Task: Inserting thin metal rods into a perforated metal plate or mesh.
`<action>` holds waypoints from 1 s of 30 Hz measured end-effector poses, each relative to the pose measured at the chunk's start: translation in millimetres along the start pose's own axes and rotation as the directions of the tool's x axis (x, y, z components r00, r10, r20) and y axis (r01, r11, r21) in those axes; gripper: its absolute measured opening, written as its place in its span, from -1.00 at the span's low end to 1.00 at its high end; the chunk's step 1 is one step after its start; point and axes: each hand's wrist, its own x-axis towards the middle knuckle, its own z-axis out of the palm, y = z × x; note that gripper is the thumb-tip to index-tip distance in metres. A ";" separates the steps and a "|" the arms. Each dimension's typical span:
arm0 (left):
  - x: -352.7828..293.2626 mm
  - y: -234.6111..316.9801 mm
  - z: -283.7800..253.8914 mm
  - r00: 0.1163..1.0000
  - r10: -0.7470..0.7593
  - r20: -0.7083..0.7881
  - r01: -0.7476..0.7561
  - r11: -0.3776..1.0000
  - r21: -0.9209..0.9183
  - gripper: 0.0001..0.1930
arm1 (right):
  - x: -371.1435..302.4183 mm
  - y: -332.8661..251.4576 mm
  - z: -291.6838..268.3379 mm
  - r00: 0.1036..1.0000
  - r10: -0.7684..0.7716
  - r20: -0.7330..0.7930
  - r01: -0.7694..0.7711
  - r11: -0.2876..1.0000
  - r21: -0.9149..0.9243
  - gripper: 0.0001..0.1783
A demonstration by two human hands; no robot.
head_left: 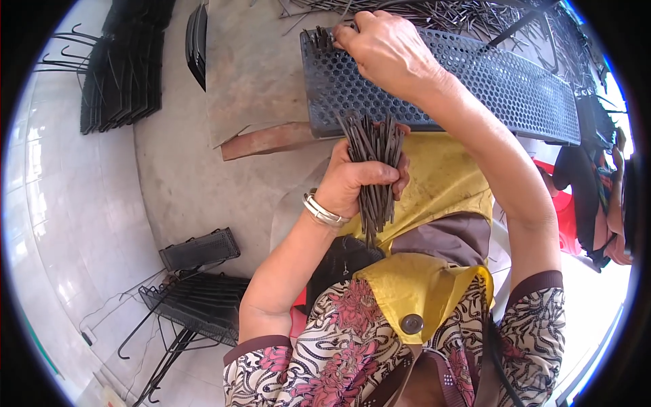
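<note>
My left hand [369, 173] is closed around a thick bundle of thin dark metal strips [377, 203], which stand roughly upright with uneven ends. Beyond it lies a long dark perforated metal panel [434, 81] with raised edges and rows of round holes. At the panel's far left corner a cluster of short dark strips [317, 42] sticks up. Right beside that cluster is my right hand [390, 47], its fingers curled and pinched on what looks like a thin dark strip, mostly hidden by the fingers. My right forearm crosses over the panel.
Loose dark strips [447, 15] lie heaped past the panel. A reddish-brown bar [268, 141] sits left of it. Black racks with hooks [122, 85] stand at the far left, and more black racks [196, 298] at the near left. Another person [600, 197] is at the right.
</note>
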 end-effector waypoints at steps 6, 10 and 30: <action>1.2 0.3 -2.3 0.997 0.070 0.011 -0.068 0.987 -0.149 -0.48 | -30.9 -12.2 -34.7 0.922 0.370 -0.114 -0.236 0.771 0.592 -0.80; 4.4 7.2 0.7 0.971 0.237 -0.022 -0.237 0.952 -0.196 -0.49 | -78.9 -49.8 -69.7 0.659 0.555 0.508 -0.462 -0.234 0.856 -0.70; -0.6 -25.3 48.8 0.729 0.676 -0.108 -0.636 0.727 0.260 -0.47 | -106.0 -108.4 -68.8 0.504 0.194 0.842 0.207 -0.973 0.100 -0.61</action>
